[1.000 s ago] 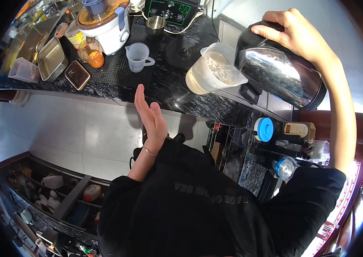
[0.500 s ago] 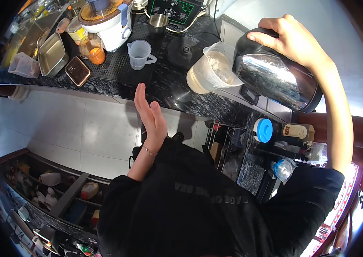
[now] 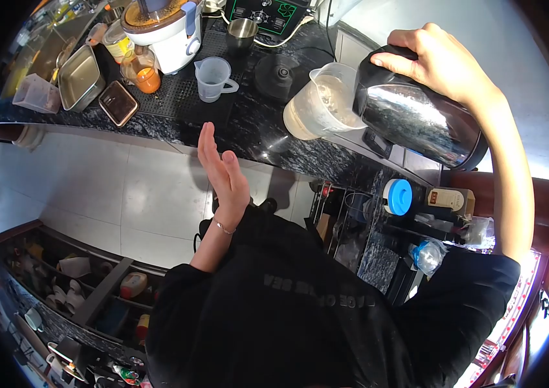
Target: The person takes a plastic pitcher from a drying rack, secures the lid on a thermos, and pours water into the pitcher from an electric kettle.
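My right hand (image 3: 420,55) is closed around the black handle of a shiny metal kettle (image 3: 410,116). The kettle is tilted, its mouth over the rim of a large translucent plastic pitcher (image 3: 303,113) on the black counter. Pale, frothy-looking contents (image 3: 339,100) show inside the pitcher. Any stream between the two is hidden by the kettle's edge. My left hand (image 3: 224,169) is raised in front of the counter edge with fingers stretched out, holding nothing. Nearest to it on the counter stands a small clear measuring jug (image 3: 213,81).
A white juicer (image 3: 171,48), a metal cup (image 3: 241,35), an orange-filled jar (image 3: 147,79), a steel pan (image 3: 80,77) and a small dark tray (image 3: 119,103) stand along the counter. A blue-lidded container (image 3: 398,196) and a box (image 3: 449,199) sit lower right. Open drawers (image 3: 80,284) lie behind, at lower left.
My left hand has shifted slightly to the left. My right hand keeps the kettle tilted at the pitcher, almost unmoved. The view has shifted a little.
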{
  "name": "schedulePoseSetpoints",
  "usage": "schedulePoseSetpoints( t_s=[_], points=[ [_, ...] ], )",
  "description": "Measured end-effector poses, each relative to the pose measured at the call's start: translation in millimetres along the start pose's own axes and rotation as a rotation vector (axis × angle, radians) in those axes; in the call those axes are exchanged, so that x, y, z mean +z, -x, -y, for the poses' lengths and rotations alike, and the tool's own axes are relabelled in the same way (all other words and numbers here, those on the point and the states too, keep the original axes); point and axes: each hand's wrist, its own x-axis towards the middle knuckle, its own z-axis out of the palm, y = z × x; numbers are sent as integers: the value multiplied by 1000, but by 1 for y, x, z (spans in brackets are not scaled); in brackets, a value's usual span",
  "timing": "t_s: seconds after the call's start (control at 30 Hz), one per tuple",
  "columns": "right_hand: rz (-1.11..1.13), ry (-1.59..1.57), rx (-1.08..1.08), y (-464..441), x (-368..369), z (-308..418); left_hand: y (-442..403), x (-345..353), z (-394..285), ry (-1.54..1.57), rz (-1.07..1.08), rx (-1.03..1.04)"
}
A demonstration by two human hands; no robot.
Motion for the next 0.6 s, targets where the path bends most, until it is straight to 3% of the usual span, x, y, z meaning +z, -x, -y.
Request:
schedulePoseSetpoints(
  t_s=[0.6],
  points=[
    [-24, -15, -80, -8, 3, -7, -1, 1, 1, -13, 13, -7]
  ],
)
